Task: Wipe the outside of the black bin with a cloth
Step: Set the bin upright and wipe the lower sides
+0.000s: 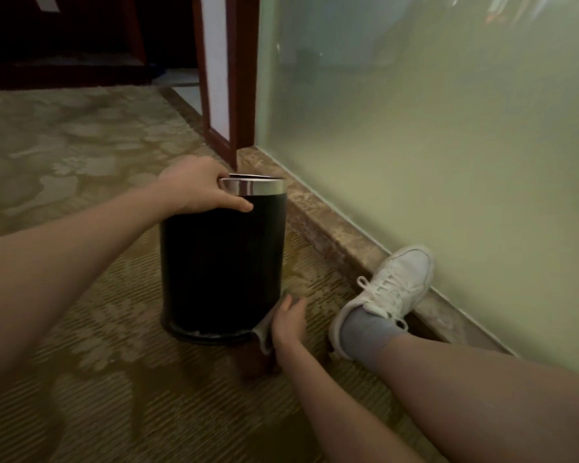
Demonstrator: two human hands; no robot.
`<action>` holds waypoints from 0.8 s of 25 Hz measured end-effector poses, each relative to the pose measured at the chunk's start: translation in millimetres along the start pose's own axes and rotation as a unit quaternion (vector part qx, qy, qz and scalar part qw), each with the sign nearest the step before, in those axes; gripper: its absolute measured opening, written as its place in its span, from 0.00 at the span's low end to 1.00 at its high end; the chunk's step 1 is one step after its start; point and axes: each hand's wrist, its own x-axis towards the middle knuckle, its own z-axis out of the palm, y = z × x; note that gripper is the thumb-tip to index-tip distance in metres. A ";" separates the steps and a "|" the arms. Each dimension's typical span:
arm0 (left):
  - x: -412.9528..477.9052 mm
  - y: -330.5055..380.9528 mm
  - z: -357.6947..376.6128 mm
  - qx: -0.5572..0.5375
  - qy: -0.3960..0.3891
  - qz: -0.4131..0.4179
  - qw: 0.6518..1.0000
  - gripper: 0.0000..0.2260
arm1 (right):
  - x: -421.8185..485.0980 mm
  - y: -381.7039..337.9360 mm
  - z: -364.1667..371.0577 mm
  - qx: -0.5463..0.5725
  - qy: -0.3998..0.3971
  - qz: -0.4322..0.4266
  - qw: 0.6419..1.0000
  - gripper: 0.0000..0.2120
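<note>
left grip (pixel 198 187): fingers curled over the black bin's silver rim (pixel 251 186), thumb on its side.
black bin (pixel 221 262): standing on the carpet (pixel 81 379), beside the stone ledge (pixel 331 235).
cloth (pixel 264 332): grey, against the bin's lower right side.
right grip (pixel 290 320): fingers flat, pressing the cloth to the bin.
shoe (pixel 395 289): white, touching the ledge.
</note>
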 end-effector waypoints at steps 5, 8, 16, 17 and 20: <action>-27.0 -1.5 -8.0 0.038 0.059 0.069 0.995 0.19 | -3.3 -0.4 44.7 0.075 -0.050 0.017 0.996 0.17; -47.9 -22.5 -8.5 0.059 0.108 0.092 0.988 0.19 | -15.0 -0.2 61.6 0.099 -0.117 0.001 0.988 0.17; -92.9 -75.3 19.6 0.050 0.145 0.031 0.988 0.22 | 30.2 -12.2 25.0 -0.070 -0.064 -0.128 0.987 0.15; -100.6 -74.3 25.3 0.063 0.160 0.044 0.984 0.22 | 36.5 -25.9 19.1 -0.067 -0.045 -0.151 0.985 0.16; -134.4 -69.2 55.2 0.117 0.218 0.095 0.964 0.21 | 40.0 -63.0 16.4 -0.110 -0.021 -0.314 0.943 0.19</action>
